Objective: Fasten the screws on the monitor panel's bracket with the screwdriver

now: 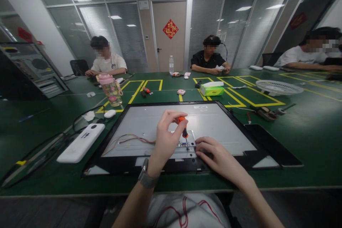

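Note:
A flat monitor panel [149,119] lies face down on the green table [307,142], its grey metal back up and a black frame round it. My left hand [167,137] is closed round the orange handle of a small screwdriver [183,127], whose tip points down at a small metal board plate [184,146] near the panel's front edge. My right hand [215,155] rests on the panel's lower edge just right of that plate, fingers curled and pressing down. Thin coloured wires [128,139] run left from the plate.
A white plastic cover [81,142] and black cables lie at the left. A pink-lidded bottle [111,89], a green tissue box [212,89], a white fan grille [278,87] and a black slab [272,144] stand around. Three people sit at the far side.

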Motion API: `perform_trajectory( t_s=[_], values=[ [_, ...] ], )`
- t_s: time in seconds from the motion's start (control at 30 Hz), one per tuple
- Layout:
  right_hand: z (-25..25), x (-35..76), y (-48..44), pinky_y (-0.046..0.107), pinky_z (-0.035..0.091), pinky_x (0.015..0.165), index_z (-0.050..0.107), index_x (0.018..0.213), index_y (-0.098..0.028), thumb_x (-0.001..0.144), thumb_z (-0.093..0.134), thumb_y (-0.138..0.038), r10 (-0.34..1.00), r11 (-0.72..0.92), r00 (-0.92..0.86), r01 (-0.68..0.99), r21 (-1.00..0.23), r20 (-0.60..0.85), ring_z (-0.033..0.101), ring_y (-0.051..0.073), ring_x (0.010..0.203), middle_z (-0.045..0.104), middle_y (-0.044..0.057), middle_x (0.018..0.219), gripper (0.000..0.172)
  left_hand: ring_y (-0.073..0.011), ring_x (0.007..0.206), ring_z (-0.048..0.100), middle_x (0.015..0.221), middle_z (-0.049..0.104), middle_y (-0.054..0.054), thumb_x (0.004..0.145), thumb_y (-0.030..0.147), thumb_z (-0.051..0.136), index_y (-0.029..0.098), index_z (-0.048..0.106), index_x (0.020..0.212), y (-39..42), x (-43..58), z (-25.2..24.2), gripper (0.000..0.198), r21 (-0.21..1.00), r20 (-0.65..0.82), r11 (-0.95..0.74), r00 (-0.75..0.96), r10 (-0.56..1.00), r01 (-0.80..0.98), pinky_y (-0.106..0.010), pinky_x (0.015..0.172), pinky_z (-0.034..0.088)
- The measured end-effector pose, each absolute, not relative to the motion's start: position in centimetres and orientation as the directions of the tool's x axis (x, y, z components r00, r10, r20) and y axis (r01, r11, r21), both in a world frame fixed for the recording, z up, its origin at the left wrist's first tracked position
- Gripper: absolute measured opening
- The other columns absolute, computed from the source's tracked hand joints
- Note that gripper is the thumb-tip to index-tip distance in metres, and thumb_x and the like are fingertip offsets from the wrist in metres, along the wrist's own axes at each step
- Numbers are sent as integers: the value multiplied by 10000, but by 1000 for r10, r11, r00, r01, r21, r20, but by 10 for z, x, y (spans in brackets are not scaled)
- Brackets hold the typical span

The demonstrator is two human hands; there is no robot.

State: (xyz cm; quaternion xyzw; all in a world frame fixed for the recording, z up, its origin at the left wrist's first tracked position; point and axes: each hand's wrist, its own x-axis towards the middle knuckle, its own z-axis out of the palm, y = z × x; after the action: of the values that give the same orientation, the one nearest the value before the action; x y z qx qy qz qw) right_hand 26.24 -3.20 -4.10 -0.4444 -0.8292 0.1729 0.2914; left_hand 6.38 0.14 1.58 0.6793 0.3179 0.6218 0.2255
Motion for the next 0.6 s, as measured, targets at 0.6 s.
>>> perform_trajectory(
  t_s=[0.6],
  values=[
    [-44,263,-30,348,476,942,635,878,-220,957,531,-186,845,533,-430,625,-571,318,618,221,1043,646,62,1103,135,-170,895,662,995,688,-77,953,270,546,183,734,1059,2,67,17,232,791,611,-611,72,788,-33,-290,832,520]
  ],
)
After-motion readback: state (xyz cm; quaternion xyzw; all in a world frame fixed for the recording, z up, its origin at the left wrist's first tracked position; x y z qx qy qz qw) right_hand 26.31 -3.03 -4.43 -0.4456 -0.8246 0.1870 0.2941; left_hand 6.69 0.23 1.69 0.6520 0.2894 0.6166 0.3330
